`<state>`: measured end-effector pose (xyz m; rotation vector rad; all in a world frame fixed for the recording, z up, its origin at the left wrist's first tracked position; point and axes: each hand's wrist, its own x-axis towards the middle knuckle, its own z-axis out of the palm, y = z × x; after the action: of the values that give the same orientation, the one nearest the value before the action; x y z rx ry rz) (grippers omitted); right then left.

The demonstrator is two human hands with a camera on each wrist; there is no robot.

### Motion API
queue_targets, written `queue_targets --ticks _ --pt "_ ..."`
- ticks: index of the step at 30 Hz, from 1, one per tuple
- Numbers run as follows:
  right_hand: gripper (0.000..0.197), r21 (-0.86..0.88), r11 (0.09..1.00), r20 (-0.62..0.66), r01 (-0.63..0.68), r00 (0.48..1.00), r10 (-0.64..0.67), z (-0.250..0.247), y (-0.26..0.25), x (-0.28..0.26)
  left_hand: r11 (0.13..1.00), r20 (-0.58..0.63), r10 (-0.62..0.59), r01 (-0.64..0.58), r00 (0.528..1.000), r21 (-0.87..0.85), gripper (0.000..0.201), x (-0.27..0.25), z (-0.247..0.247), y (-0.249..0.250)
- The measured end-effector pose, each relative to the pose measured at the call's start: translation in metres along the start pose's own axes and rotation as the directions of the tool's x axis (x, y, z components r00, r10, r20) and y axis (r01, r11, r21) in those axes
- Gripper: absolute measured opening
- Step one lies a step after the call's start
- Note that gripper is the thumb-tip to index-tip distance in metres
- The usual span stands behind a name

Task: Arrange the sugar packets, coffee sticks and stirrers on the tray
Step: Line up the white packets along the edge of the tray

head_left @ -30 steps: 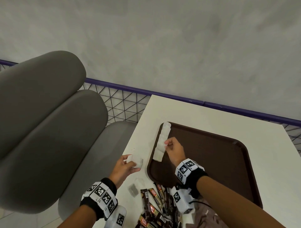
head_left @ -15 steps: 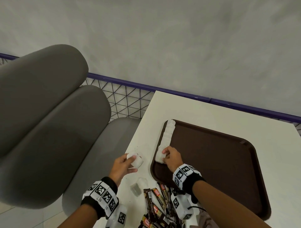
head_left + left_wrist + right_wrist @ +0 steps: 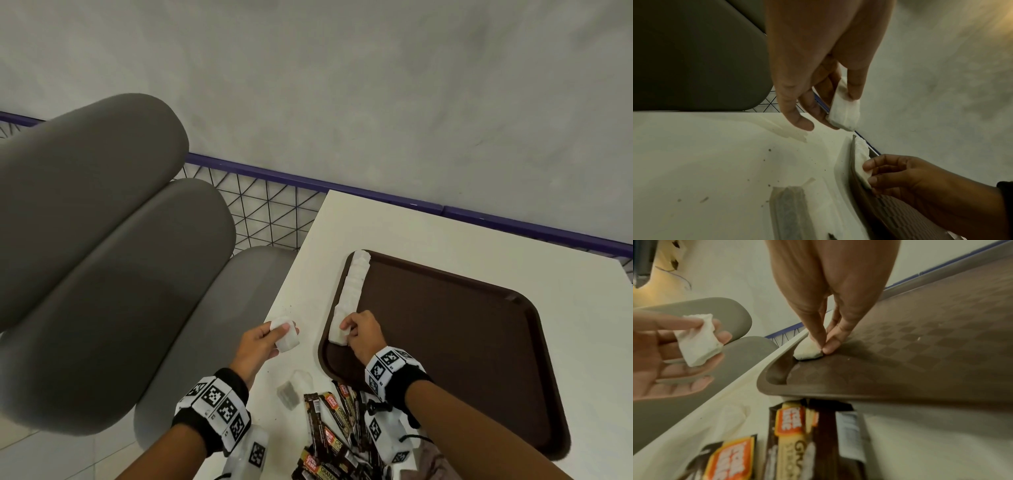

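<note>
A brown tray [image 3: 479, 342] [image 3: 920, 340] lies on the white table [image 3: 428, 233]. Along its left rim runs a row of white sugar packets [image 3: 354, 284]. My right hand [image 3: 363, 334] [image 3: 824, 344] pinches the nearest packet [image 3: 337, 337] [image 3: 807, 352] [image 3: 862, 170] of that row down on the tray floor. My left hand [image 3: 270, 337] [image 3: 830, 104] hovers over the table left of the tray, holding a small stack of sugar packets [image 3: 286, 337] [image 3: 844, 112] [image 3: 696, 344] between thumb and fingers. Dark coffee sticks [image 3: 329, 435] [image 3: 793, 434] lie heaped by the tray's near left corner.
A clear wrapper [image 3: 294, 389] [image 3: 791, 211] lies on the table near the coffee sticks. Grey padded chairs [image 3: 102, 257] stand just left of the table edge. A purple rail with wire mesh [image 3: 267, 209] runs behind, in front of a grey wall.
My right hand has slid down the row toward me and now presses the nearest packet at the row's near end. The left hand has stayed almost in place with its stack.
</note>
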<state>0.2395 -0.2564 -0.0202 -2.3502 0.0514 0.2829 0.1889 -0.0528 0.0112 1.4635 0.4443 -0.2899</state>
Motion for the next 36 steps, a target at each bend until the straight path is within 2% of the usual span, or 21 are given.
queue_targets --ticks 4,7,10,13,17,20,23,27,30,33,36 --pt "0.034 0.002 1.0 -0.053 0.018 0.998 -0.018 -0.005 -0.006 -0.004 1.0 0.032 0.015 -0.014 0.999 -0.027 0.015 -0.005 0.005 0.007" --pt "0.024 0.016 0.999 -0.073 0.046 0.996 -0.044 -0.01 -0.014 -0.01 0.999 0.037 0.035 -0.034 0.999 -0.03 0.015 -0.004 0.009 0.009" --pt "0.015 0.22 0.971 -0.029 0.093 0.996 -0.089 -0.013 -0.03 -0.016 0.998 0.029 0.046 -0.045 0.999 -0.035 0.014 -0.003 0.016 0.012" --pt "0.014 0.517 0.856 0.115 0.016 0.989 -0.088 -0.012 -0.047 -0.023 0.997 0.039 0.079 -0.078 0.996 -0.026 0.015 -0.004 0.025 0.014" --pt "0.023 0.605 0.796 0.15 0.01 0.981 -0.126 -0.009 -0.053 -0.03 0.994 0.048 0.106 -0.106 0.993 0.001 0.024 -0.008 0.037 0.017" --pt "0.029 0.626 0.779 0.078 0.037 0.991 -0.109 -0.015 -0.051 -0.034 0.997 0.067 0.082 -0.082 0.994 -0.007 0.024 -0.009 0.041 0.016" --pt "0.031 0.598 0.797 -0.016 0.082 0.996 -0.09 -0.025 -0.047 -0.035 0.996 0.118 0.065 -0.071 0.991 0.046 0.013 -0.01 0.042 0.013" --pt "0.026 0.584 0.806 0.022 0.096 0.991 -0.134 -0.03 -0.039 -0.041 0.994 0.126 0.083 -0.091 0.988 0.055 0.007 -0.012 0.046 0.011" --pt "0.033 0.553 0.826 0.04 0.107 0.987 -0.155 -0.029 -0.032 -0.044 0.996 0.151 0.073 -0.081 0.986 0.049 0.009 -0.012 0.05 0.012" --pt "0.035 0.494 0.867 -0.032 0.068 0.998 -0.06 -0.027 -0.023 -0.041 0.994 0.16 0.069 -0.082 0.985 0.076 0.02 -0.014 0.049 0.011" --pt "0.029 0.443 0.897 -0.089 0.012 0.996 0.031 -0.027 -0.016 -0.037 0.99 0.127 0.081 -0.094 0.989 0.102 0.023 -0.015 0.036 0.008"
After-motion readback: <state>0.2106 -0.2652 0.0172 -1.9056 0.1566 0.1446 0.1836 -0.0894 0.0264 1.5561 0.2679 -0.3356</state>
